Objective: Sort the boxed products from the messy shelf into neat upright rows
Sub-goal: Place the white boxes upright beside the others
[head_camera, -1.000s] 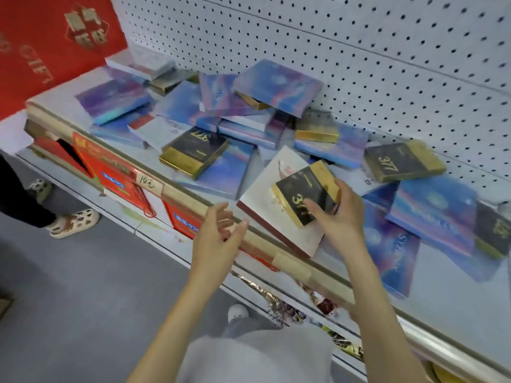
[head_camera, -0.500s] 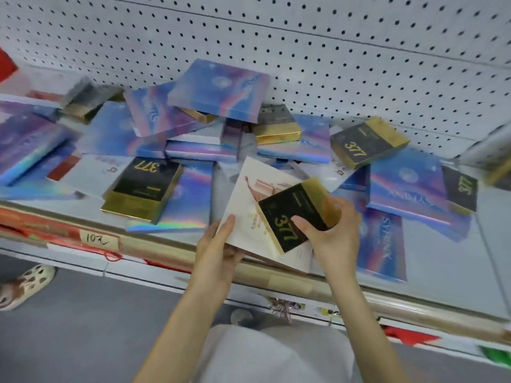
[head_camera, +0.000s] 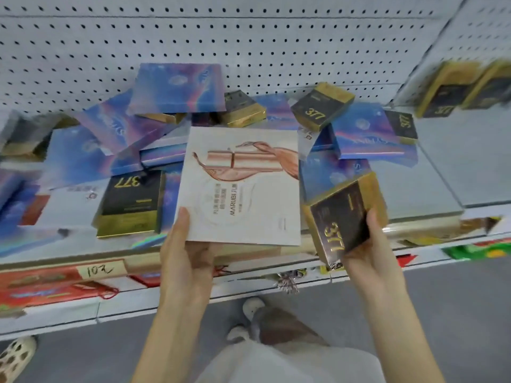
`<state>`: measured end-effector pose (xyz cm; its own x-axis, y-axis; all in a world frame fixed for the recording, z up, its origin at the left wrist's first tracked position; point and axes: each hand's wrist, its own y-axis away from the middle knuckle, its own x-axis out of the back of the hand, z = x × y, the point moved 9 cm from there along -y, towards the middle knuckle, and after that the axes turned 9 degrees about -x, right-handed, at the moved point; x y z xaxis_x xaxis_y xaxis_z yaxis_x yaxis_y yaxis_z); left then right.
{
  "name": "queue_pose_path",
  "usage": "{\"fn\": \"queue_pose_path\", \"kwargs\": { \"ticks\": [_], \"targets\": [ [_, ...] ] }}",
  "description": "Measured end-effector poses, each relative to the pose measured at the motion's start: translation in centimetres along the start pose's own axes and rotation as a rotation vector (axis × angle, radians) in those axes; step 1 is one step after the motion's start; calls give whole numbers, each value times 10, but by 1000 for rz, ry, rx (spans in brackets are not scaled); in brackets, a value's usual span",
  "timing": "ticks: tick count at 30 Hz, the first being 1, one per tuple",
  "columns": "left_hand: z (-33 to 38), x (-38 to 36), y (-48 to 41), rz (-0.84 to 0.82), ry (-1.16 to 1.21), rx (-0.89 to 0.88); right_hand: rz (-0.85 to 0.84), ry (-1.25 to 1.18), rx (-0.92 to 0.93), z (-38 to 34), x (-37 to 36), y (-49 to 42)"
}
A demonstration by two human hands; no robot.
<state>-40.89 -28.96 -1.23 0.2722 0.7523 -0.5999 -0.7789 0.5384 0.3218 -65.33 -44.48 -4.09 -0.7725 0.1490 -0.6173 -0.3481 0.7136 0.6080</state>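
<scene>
White box (head_camera: 240,186): flat, printed face up, held over the front of the shelf (head_camera: 442,175); the left hand (head_camera: 185,252) pinches its near left corner, thumb flat on top, fingers hidden beneath. Black-and-gold box (head_camera: 340,217): just right of the white box and apart from it, tilted, marked 377; the right hand (head_camera: 370,250) is wrapped round its near end, thumb up the right side. Second black-and-gold box (head_camera: 130,203): lying flat just left of the white box. Blue boxes (head_camera: 179,88): a loose heap behind and on both sides of the white box, overlapping, one propped against the pegboard (head_camera: 249,37). Further 377 boxes (head_camera: 320,106): tipped among the blue ones behind and right of the white box. Upright gold boxes (head_camera: 448,89): far right of the white box, side by side, blurred. Price label (head_camera: 99,269): on the shelf edge, below left of the white box. Red packets (head_camera: 41,286): lower tier, further left.
</scene>
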Motion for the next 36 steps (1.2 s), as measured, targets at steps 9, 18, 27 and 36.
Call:
{"fn": "queue_pose_path", "kwargs": {
  "ticks": [9,18,27,36],
  "targets": [
    [-27,-19,28,-200,-185,91,-34,-63,88,-7,30,75],
    [-82,-94,64,-380,-468,123,263,-25,152,-51,111,104],
    [-180,-178,113,-355,-606,221,325,220,157,-140,200,79],
    [-287,-289,181,-565,-706,165,402,209,145,-279,274,47]
  ]
}}
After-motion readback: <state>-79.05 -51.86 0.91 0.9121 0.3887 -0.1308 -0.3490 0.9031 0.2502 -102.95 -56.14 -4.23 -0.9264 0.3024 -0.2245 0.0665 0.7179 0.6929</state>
